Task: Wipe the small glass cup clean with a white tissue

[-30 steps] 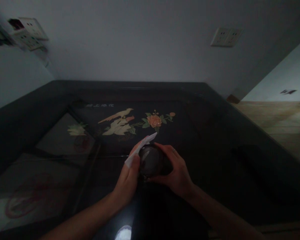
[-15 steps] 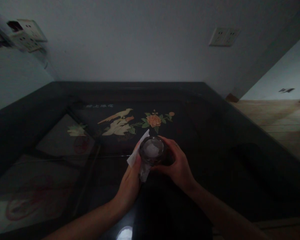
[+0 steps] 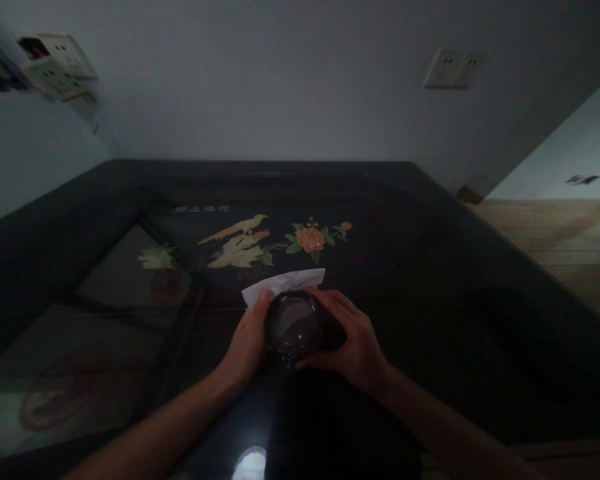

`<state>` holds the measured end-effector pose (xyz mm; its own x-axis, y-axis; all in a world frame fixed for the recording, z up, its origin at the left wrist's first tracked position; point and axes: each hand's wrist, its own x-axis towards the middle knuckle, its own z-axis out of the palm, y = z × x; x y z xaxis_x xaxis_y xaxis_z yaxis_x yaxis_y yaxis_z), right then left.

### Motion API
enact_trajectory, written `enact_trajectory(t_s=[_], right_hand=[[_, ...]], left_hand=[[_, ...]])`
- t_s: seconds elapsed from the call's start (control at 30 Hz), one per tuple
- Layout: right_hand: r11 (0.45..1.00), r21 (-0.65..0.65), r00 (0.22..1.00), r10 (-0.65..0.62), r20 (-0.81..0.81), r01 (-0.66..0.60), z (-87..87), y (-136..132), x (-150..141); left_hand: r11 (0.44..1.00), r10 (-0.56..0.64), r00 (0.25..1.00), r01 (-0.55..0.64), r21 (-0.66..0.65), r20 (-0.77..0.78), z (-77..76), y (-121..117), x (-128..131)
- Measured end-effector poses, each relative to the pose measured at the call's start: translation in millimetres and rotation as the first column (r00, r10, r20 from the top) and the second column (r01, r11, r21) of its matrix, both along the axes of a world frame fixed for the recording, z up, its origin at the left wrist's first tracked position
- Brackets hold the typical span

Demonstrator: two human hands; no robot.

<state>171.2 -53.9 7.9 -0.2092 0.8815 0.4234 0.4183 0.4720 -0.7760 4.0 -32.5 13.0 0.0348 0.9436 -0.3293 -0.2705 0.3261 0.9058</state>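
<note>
A round, dark see-through glass cup (image 3: 294,325) is between my two hands over the glossy black table (image 3: 430,280). My right hand (image 3: 355,337) curves round its right side, thumb at the near edge and fingers at the far edge. A white tissue (image 3: 286,281) stands up along the cup's far side. My left hand (image 3: 250,333) presses the tissue to the cup's left side, with the thumb over the tissue. The fingers of my left hand behind the cup are hidden. Dim light hides whether the cup's base touches the table.
Beyond the cup, the tabletop bears a bird picture (image 3: 237,243) and a flower picture (image 3: 310,239). Wall sockets (image 3: 457,68) are at the back right, and more sockets (image 3: 60,67) at the left. A light reflection lies near the front edge. Pale floor shows at right.
The tissue has shifted from the cup's left and near sides to its far side, spread wider. The cup has come slightly nearer and to the left, and its inside now looks darker.
</note>
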Motion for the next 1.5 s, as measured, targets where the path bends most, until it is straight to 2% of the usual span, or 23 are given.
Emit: enact_trajectory(t_s=[0.07, 0.17, 0.27, 0.37, 0.5, 0.63, 0.8, 0.87, 0.97, 1.13, 1.23, 1.3, 1.4, 1.5], right_hand=[[0.999, -0.031, 1.000, -0.019, -0.010, 0.019, 0.2, 0, -1], [0.994, -0.090, 0.997, -0.066, -0.046, 0.062, 1.7, 1, -1], [0.987, -0.124, 0.988, -0.114, -0.102, 0.101, 3.8, 4, -1], [0.977, -0.155, 0.975, -0.168, -0.143, 0.145, 5.0, 7, 1], [0.973, -0.150, 0.967, -0.200, -0.160, 0.177, 2.9, 9, 4], [0.973, -0.122, 0.966, -0.214, -0.144, 0.197, 1.0, 7, 4], [0.977, -0.061, 0.977, -0.209, -0.046, 0.206, 5.6, 3, 2], [0.983, -0.043, 0.984, -0.178, -0.010, 0.178, 6.7, 1, 1], [0.994, -0.015, 0.994, -0.103, 0.036, 0.104, 5.7, -2, 1], [1.000, 0.002, 0.996, -0.003, 0.088, 0.003, 3.3, -3, 2], [0.999, -0.032, 0.997, 0.027, 0.077, -0.025, 4.9, -1, 2], [0.998, -0.061, 0.999, -0.009, 0.041, 0.011, 6.3, 2, 2], [0.989, -0.098, 0.993, -0.115, -0.026, 0.112, 6.3, 6, 3], [0.973, -0.132, 0.973, -0.204, -0.103, 0.190, 2.7, 10, 4]], left_hand=[[0.992, 0.041, 0.991, -0.026, -0.120, 0.125, 7.6, 4, 4], [0.978, 0.073, 0.965, -0.020, -0.206, 0.253, 18.2, 5, 12], [0.974, 0.110, 0.952, -0.047, -0.220, 0.287, 21.9, 3, 17], [0.978, 0.132, 0.954, -0.081, -0.194, 0.269, 16.9, -2, 17], [0.998, 0.047, 0.979, -0.040, -0.039, 0.196, 0.1, -13, 13], [0.989, -0.045, 0.999, 0.042, 0.139, 0.020, -11.7, -26, 9], [0.925, -0.052, 0.985, 0.110, 0.363, -0.164, -3.5, -29, 9], [0.906, -0.039, 0.980, 0.118, 0.407, -0.197, 1.0, -25, 8], [0.929, -0.029, 0.982, 0.095, 0.358, -0.186, 1.8, -19, 4], [0.996, -0.010, 0.998, 0.015, 0.084, -0.054, -3.6, -4, -4], [0.994, 0.018, 0.998, -0.012, -0.106, 0.056, 1.7, 2, -1], [0.986, 0.036, 0.990, -0.013, -0.165, 0.136, 6.3, 2, 5], [0.999, -0.007, 0.981, 0.014, -0.033, 0.195, 5.4, -4, 13], [0.993, -0.081, 0.983, 0.065, 0.101, 0.162, -3.6, -15, 16]])
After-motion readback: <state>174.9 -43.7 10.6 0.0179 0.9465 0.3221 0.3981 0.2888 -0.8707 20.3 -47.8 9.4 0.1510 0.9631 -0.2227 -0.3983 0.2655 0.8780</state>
